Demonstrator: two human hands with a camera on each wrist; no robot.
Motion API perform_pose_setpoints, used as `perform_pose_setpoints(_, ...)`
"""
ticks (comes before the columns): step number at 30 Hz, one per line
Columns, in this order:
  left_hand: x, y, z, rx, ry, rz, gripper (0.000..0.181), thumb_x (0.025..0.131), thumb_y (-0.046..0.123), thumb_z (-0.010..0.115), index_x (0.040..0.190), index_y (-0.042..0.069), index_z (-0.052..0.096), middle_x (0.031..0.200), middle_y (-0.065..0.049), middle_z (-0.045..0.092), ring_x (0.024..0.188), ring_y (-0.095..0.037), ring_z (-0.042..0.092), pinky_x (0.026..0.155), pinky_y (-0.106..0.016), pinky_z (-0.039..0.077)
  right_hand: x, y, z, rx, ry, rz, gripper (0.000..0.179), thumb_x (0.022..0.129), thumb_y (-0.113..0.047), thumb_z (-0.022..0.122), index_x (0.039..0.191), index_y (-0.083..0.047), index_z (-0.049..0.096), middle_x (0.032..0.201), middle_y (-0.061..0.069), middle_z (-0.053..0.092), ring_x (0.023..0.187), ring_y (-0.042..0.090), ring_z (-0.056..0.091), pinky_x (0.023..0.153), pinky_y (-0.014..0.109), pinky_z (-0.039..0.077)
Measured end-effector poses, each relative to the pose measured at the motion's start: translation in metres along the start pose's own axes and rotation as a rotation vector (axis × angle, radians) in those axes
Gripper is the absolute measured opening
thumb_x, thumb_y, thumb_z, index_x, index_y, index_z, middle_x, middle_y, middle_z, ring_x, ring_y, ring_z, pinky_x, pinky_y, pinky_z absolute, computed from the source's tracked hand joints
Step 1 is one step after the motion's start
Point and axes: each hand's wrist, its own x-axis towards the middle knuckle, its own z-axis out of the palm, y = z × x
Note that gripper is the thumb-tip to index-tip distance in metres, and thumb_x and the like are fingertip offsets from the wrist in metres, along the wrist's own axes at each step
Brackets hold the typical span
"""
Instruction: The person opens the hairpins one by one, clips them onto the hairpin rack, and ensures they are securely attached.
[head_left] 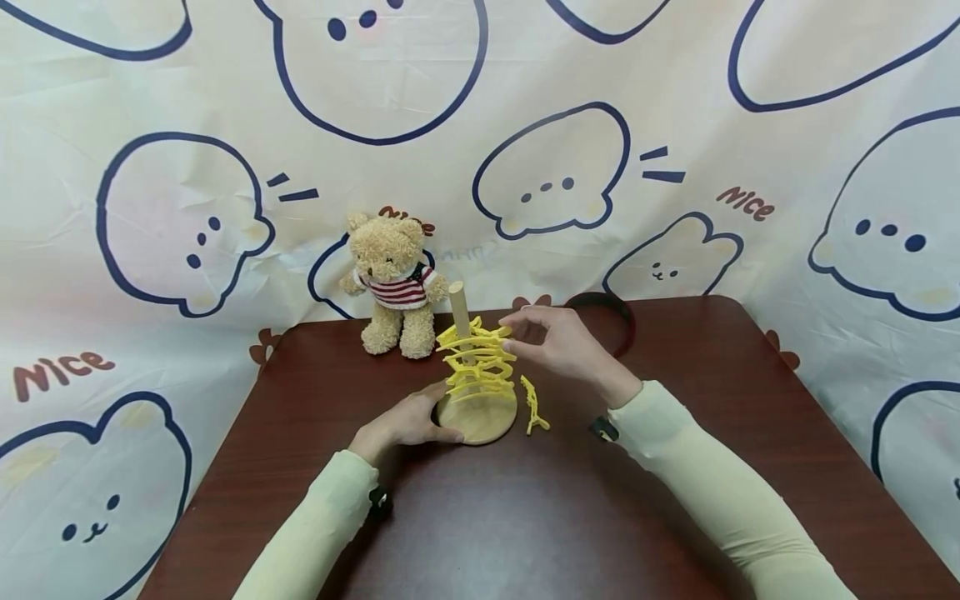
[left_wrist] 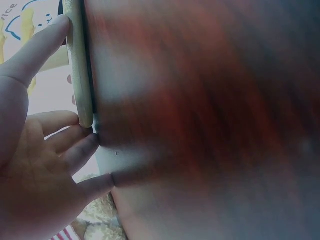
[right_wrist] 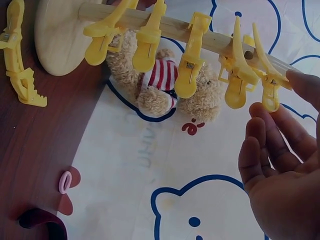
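A wooden stand with an upright post (head_left: 458, 305) rises from a round base (head_left: 477, 423). Several yellow plastic spring clips (right_wrist: 190, 62) are clamped along the post, one above another. My left hand (head_left: 408, 419) grips the base's rim at the left, its thumb (left_wrist: 50, 41) on one side and fingers on the other. With thumb and index finger, my right hand (head_left: 558, 340) pinches the handle end of the topmost clip (right_wrist: 270, 95), which sits at the post. One loose yellow clip (head_left: 532, 406) lies on the table right of the base.
A teddy bear (head_left: 396, 287) in a striped shirt stands behind the stand, to its left. A dark red band (right_wrist: 42, 220) is at the table's back edge, beyond my right hand. The brown table (head_left: 525, 517) meets a printed cloth backdrop (head_left: 420, 183).
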Motion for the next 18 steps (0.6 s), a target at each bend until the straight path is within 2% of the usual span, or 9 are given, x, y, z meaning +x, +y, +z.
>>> perform_pose_setpoints(4,0.000,-0.001,0.000,-0.006,0.000,0.004,0.098,0.079,0.049,0.082,0.157,0.017,0.032,0.162,-0.007,0.035,0.148,-0.027,0.036,0.119,-0.047,0.033,-0.001,0.001,-0.001,0.009,-0.011,0.019,0.036,0.088,-0.040,0.077,0.121,-0.026,0.071,0.102,-0.010,0.068,0.096,0.013,0.060,0.093,0.040,0.052)
perform_pose_setpoints(10,0.000,-0.002,0.001,0.002,0.005,0.007,0.098,0.079,0.050,0.082,0.157,0.017,0.032,0.161,-0.007,0.035,0.147,-0.027,0.036,0.119,-0.047,0.033,-0.002,0.000,-0.001,0.023,-0.019,0.039,0.037,0.087,-0.041,0.077,0.120,-0.027,0.071,0.104,-0.010,0.068,0.098,0.014,0.060,0.095,0.042,0.052)
perform_pose_setpoints(18,0.001,-0.002,0.001,0.021,0.000,-0.001,0.099,0.080,0.049,0.081,0.157,0.013,0.031,0.162,-0.010,0.033,0.148,-0.030,0.034,0.119,-0.048,0.033,-0.006,0.014,-0.004,0.086,-0.002,0.047,0.041,0.086,-0.046,0.077,0.121,-0.026,0.070,0.110,-0.009,0.072,0.099,0.012,0.064,0.089,0.038,0.056)
